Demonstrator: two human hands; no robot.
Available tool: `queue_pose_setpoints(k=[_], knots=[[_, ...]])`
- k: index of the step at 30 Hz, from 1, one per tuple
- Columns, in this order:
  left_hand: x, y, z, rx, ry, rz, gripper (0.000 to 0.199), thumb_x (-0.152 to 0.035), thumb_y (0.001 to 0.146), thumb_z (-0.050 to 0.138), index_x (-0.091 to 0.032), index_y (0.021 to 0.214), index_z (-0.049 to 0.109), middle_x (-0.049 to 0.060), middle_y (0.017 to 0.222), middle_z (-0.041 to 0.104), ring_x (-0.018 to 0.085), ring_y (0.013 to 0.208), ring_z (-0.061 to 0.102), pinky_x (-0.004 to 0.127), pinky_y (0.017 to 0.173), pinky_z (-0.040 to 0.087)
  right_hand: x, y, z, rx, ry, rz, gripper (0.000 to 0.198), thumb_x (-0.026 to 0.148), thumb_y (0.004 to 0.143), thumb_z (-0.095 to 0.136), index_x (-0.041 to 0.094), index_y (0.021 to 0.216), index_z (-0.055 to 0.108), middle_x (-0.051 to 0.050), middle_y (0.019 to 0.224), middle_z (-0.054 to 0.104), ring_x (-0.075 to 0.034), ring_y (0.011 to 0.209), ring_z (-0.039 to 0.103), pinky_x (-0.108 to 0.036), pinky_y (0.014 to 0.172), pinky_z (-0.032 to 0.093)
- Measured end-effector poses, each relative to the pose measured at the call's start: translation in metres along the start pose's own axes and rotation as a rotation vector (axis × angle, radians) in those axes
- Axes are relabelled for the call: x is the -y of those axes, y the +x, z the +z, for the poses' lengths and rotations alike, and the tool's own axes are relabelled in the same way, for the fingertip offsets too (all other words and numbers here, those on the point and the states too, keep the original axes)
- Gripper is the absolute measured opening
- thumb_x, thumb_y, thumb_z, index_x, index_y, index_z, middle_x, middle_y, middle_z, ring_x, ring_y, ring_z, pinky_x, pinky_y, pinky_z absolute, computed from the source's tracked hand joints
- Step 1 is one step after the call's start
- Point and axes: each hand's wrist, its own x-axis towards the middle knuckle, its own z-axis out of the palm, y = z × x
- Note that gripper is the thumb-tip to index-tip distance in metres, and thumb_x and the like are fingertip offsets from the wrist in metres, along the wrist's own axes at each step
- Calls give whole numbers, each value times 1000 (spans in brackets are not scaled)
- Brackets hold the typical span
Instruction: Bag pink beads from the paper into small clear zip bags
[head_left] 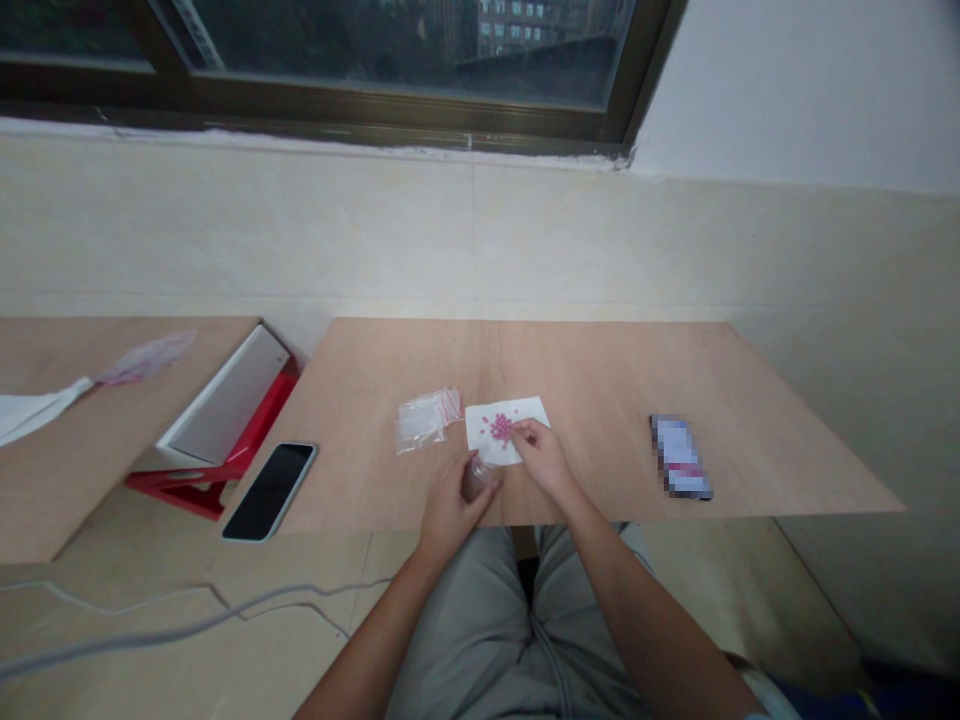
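My left hand [450, 505] is curled round a small clear container [477, 476] at the table's near edge. The container looks see-through with a pinkish tint; its contents are too small to make out. To its upper right lies a sheet of white paper [532, 408], bearing a pile of small pink pellets [500, 427], a few of them scattered round the pile. At the right side of the pile, my right hand [541, 455] has thumb and fingertips pinched together over the paper. Whatever is between those fingertips is hidden.
Clear zip bags [424, 420] lie left of the paper on the wooden table [600, 360]. A black-screened phone [271, 492] rests at the left front corner, a second phone [680, 457] on the right. Beyond a gap stands another table [67, 480]; cables [187, 628] cross the floor.
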Motion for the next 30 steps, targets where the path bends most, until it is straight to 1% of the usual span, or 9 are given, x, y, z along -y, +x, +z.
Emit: queue_pose_setpoints(k=[2, 6, 7, 10, 13, 17, 20, 26, 30], knots=[[-1, 0, 1, -10, -9, -5, 54, -43, 85, 71, -22, 133, 57, 13, 130, 63, 32, 120, 59, 50, 106, 43, 4, -3, -2, -38, 129, 44, 28, 38, 92, 51, 16, 92, 67, -5, 79, 69, -17, 69, 60, -25, 63, 45], [-4, -1, -1, 21, -35, -16, 55, -43, 85, 71, -22, 134, 57, 14, 129, 63, 32, 121, 58, 50, 108, 41, 9, -14, -3, 266, 94, -42, 24, 39, 88, 60, 18, 91, 72, -4, 84, 72, -18, 75, 63, -27, 70, 47], [-5, -1, -2, 22, -52, -21, 55, -43, 85, 71, -22, 134, 57, 14, 130, 63, 32, 121, 58, 50, 108, 41, 9, -16, -3, 283, 62, -61, 24, 38, 88, 60, 19, 91, 73, -4, 84, 72, -18, 76, 63, -26, 71, 47], [-6, 2, -4, 5, -156, -50, 55, -43, 83, 74, -21, 131, 60, 13, 133, 62, 30, 124, 57, 48, 111, 39, 1, -15, -5, 142, -72, -71, 24, 35, 92, 55, 18, 90, 71, -3, 79, 70, -17, 72, 61, -26, 66, 44], [-6, 9, -6, 26, -414, -186, 52, -45, 84, 72, -19, 128, 63, 12, 127, 66, 29, 119, 60, 46, 110, 40, -6, -11, -6, 114, -276, -96, 18, 29, 92, 56, 19, 93, 71, -3, 79, 69, -17, 70, 59, -26, 66, 41], [-7, 16, -15, 123, -970, -478, 54, -56, 92, 53, -14, 124, 65, 13, 107, 72, 26, 98, 68, 43, 97, 50, -5, -9, -2, 121, -486, -125, 12, 24, 89, 61, 20, 95, 70, -5, 88, 70, -18, 78, 60, -26, 71, 41], [-12, 17, -25, 236, -1183, -560, 58, -59, 94, 45, -14, 124, 66, 14, 108, 71, 25, 92, 69, 40, 90, 53, -1, -11, 2, 101, -545, -124, 12, 24, 91, 59, 20, 93, 69, -6, 88, 70, -19, 77, 60, -27, 70, 40], [-15, 14, -26, 287, -1169, -627, 50, -56, 95, 47, -16, 119, 68, 13, 109, 70, 23, 93, 68, 39, 92, 52, -1, -7, 4, 101, -566, -96, 12, 24, 91, 59, 20, 91, 70, -7, 85, 71, -20, 74, 61, -28, 67, 39], [-14, 12, -21, 277, -1125, -597, 45, -52, 94, 55, -18, 120, 67, 12, 111, 70, 23, 98, 68, 39, 96, 50, 10, -1, -2, 80, -263, -63, 13, 29, 89, 62, 19, 90, 70, -5, 82, 71, -18, 75, 63, -26, 69, 44]])
